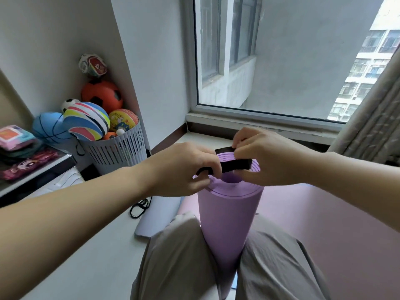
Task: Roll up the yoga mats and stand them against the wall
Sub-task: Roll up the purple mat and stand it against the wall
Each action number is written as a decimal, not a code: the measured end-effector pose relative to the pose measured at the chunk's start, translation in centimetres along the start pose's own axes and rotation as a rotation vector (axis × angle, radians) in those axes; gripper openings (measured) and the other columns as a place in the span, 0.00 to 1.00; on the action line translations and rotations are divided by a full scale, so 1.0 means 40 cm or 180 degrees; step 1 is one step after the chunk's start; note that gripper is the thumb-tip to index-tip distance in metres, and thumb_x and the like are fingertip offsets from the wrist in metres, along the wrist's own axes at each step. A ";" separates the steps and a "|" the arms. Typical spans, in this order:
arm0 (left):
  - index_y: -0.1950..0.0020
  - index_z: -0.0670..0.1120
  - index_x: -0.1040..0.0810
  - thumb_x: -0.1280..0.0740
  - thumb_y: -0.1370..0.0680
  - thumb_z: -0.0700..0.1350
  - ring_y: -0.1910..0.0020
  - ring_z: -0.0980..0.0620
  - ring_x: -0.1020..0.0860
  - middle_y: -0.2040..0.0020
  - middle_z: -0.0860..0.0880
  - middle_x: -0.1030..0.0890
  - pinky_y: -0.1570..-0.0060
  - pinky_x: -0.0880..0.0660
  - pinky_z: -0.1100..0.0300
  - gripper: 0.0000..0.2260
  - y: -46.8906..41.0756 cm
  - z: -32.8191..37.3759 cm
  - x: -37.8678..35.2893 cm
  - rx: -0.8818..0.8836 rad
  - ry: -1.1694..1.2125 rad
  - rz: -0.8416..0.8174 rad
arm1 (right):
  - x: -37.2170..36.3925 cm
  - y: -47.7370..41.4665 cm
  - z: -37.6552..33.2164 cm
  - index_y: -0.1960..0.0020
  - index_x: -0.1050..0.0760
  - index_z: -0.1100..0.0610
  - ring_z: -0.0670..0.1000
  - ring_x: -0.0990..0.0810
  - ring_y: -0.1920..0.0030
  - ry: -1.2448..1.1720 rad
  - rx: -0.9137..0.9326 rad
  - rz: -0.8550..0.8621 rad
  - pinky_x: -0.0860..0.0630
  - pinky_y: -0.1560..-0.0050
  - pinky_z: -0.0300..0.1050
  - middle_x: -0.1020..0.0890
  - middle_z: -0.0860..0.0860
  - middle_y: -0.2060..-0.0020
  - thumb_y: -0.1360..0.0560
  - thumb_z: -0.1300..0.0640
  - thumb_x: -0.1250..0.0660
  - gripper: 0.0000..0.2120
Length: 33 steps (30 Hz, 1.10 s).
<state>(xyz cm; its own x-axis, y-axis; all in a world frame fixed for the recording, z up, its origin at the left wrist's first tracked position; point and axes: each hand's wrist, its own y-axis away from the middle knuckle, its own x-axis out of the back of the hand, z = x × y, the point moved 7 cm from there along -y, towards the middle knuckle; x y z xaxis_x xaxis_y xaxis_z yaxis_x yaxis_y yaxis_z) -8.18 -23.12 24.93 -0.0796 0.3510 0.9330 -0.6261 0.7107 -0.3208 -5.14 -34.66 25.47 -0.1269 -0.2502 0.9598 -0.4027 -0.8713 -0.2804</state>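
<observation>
Both strap (237, 164) ends under curled fingers (211, 164)

Both arms are held forward, bare to the elbow. A black strap (236, 164) is pinched by the left hand (184, 169) and the right hand (268, 156).

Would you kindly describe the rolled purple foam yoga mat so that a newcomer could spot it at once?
Below the large window, a person's grey-trousered knees fill the foreground. The rolled purple foam yoga mat stands upright between them. Unlike the pink mat lying flat beside it, it forms a tall tube.
</observation>
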 end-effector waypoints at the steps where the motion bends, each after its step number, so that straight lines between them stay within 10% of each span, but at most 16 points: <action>1: 0.52 0.47 0.19 0.38 0.27 0.45 0.64 0.52 0.24 0.58 0.53 0.20 0.65 0.26 0.54 0.09 0.002 0.012 0.000 -0.0084 -0.0032 0.0032 | 0.000 0.007 -0.015 0.66 0.27 0.56 0.50 0.25 0.53 0.0071 0.0158 -0.0048 0.30 0.57 0.38 0.25 0.46 0.70 0.28 0.49 0.36 0.13; 8: 0.42 0.55 0.34 0.42 0.27 0.48 0.64 0.48 0.22 0.59 0.52 0.18 0.63 0.26 0.55 0.13 -0.011 0.020 -0.002 0.0253 0.0235 -0.0262 | 0.023 0.007 -0.038 0.65 0.27 0.57 0.54 0.31 0.70 -0.0208 0.0469 -0.0348 0.28 0.64 0.47 0.28 0.49 0.73 0.28 0.52 0.39 0.11; 14: 0.62 0.46 0.25 0.47 0.24 0.50 0.68 0.59 0.22 0.69 0.54 0.20 0.65 0.31 0.68 0.14 -0.030 -0.039 0.007 0.1176 0.0650 -0.1035 | 0.016 -0.019 0.031 0.67 0.32 0.58 0.49 0.33 0.72 -0.0610 -0.0403 -0.1027 0.31 0.69 0.48 0.28 0.51 0.74 0.29 0.48 0.47 0.15; 23: 0.56 0.44 0.19 0.48 0.19 0.46 0.59 0.49 0.17 0.68 0.60 0.17 0.52 0.21 0.52 0.19 -0.059 -0.160 0.042 0.2123 -0.0460 -0.1730 | 0.035 -0.067 0.111 0.63 0.24 0.57 0.46 0.23 0.66 -0.0041 -0.1271 -0.1477 0.28 0.64 0.36 0.18 0.46 0.66 0.19 0.55 0.48 0.19; 28: 0.50 0.47 0.18 0.41 0.19 0.41 0.64 0.64 0.20 0.62 0.58 0.15 0.55 0.26 0.67 0.11 -0.091 -0.135 0.074 0.2069 -0.0545 -0.1861 | 0.052 -0.077 0.148 0.64 0.24 0.58 0.52 0.20 0.62 -0.0147 -0.1983 -0.1663 0.23 0.53 0.43 0.18 0.49 0.68 0.18 0.54 0.45 0.19; 33: 0.47 0.55 0.17 0.34 0.23 0.46 0.59 0.53 0.17 0.65 0.60 0.17 0.53 0.19 0.53 0.08 -0.068 -0.103 0.077 0.1841 -0.0516 -0.2637 | 0.046 -0.090 0.094 0.62 0.19 0.59 0.45 0.18 0.61 0.0013 -0.1756 -0.2404 0.23 0.53 0.40 0.15 0.45 0.65 0.20 0.56 0.43 0.18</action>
<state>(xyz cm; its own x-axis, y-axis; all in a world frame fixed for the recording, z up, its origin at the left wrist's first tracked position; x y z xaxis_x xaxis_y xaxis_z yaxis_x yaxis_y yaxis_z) -3.51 -21.46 28.01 0.4712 -0.2340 0.8504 -0.8071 0.2745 0.5228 -0.52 -33.55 28.29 0.3411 0.3029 0.8899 -0.7529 -0.4787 0.4516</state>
